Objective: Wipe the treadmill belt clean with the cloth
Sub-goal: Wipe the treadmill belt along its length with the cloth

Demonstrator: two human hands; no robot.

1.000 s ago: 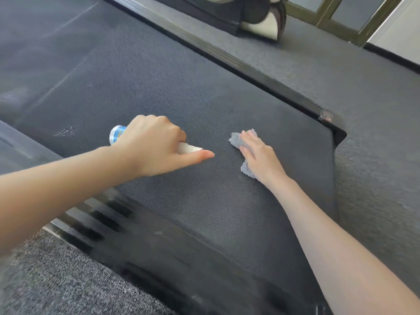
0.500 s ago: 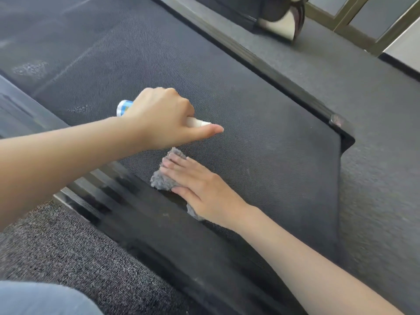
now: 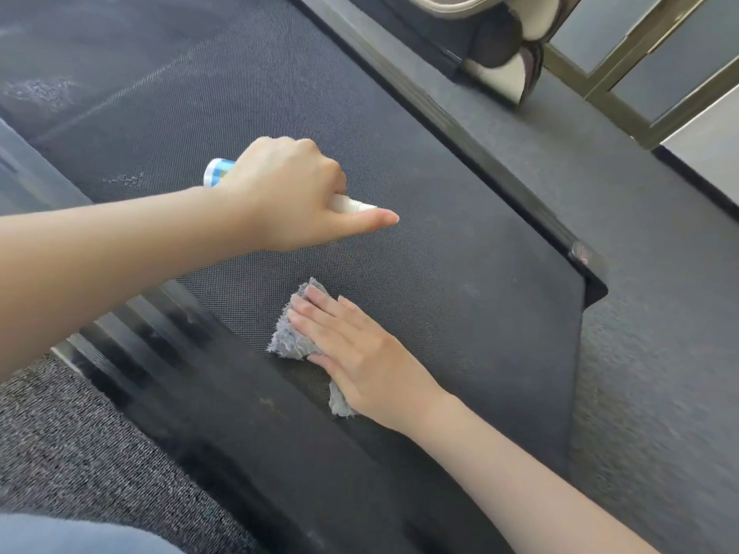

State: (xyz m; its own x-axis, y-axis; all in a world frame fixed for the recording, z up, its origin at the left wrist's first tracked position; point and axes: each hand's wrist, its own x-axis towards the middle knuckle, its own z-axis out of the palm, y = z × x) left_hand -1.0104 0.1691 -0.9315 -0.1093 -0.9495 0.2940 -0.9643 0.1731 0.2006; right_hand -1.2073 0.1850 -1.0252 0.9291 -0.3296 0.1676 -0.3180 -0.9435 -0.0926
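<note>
Since a second ago, the right hand [image 3: 368,353] and the cloth [image 3: 290,341] have crossed from the middle of the treadmill belt [image 3: 460,273] to its near-left edge, and over the last half second we see them ease slightly off the side rail [image 3: 240,413] back onto the mesh. The right hand now lies flat on the grey cloth, its fingers [image 3: 316,309] straight and pressed together, pointing far-left. Crumpled cloth shows beyond the fingertips and under the heel of the palm, its left edge just beside the rail. The left hand [image 3: 288,193] hovers farther out over the belt, fingers curled round a spray bottle [image 3: 218,171]. The blue-and-white base sticks out to the left, the white nozzle to the right, with the thumb stretched alongside it. We notice a small damp mark [image 3: 124,179] on the belt left of the bottle and a larger pale patch [image 3: 36,92] at the far left. A black far rail [image 3: 460,125] borders the belt, and grey carpet [image 3: 660,313] lies to the right.
</note>
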